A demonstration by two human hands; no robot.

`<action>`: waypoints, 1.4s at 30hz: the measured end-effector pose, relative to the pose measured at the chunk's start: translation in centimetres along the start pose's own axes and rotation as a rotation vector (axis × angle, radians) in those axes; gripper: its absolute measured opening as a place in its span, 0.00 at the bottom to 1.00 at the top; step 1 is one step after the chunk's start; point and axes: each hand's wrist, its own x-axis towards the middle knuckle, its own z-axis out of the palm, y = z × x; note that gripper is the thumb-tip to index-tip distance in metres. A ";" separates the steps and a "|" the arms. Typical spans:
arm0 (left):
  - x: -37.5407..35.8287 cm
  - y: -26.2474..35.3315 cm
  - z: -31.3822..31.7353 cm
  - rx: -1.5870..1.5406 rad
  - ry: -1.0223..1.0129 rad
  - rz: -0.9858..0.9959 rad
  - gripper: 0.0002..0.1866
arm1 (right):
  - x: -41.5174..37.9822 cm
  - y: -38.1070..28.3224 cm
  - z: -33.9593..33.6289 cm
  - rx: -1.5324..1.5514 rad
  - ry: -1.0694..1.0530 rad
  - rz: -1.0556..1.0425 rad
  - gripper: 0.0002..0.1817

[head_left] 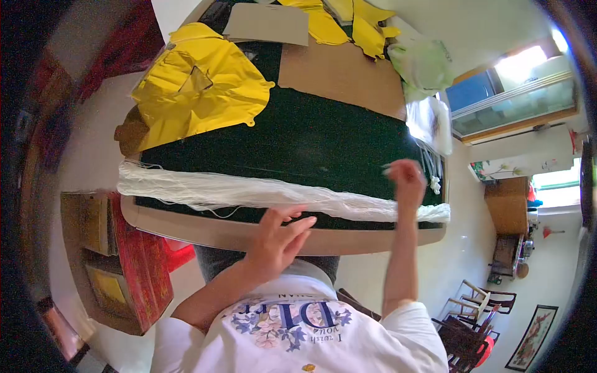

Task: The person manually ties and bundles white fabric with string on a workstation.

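Observation:
A long hank of white thread (249,191) lies stretched across the dark green cloth (323,137), near the table's front edge. My left hand (278,242) is at the hank's near side, around its middle. Its fingers are bent but apart, with nothing visible between them. Farther right, my right hand (408,178) is above the cloth just beyond the hank. Its fingers are curled closed in a pinch, and anything they hold is too small or blurred to make out. White cords (431,168) with knotted ends hang to the right of that hand.
A crumpled yellow sheet (199,87) covers the table's far left. Brown cardboard (342,78), a grey-brown board (266,23), more yellow pieces (370,28) and a green plastic bag (423,65) lie at the back. A red-sided wooden cabinet (140,267) stands left of the table.

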 end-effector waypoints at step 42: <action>-1.4 -3.7 -1.7 0.255 -0.078 -0.042 0.16 | -4.8 -6.2 5.1 -0.329 -0.369 -0.178 0.05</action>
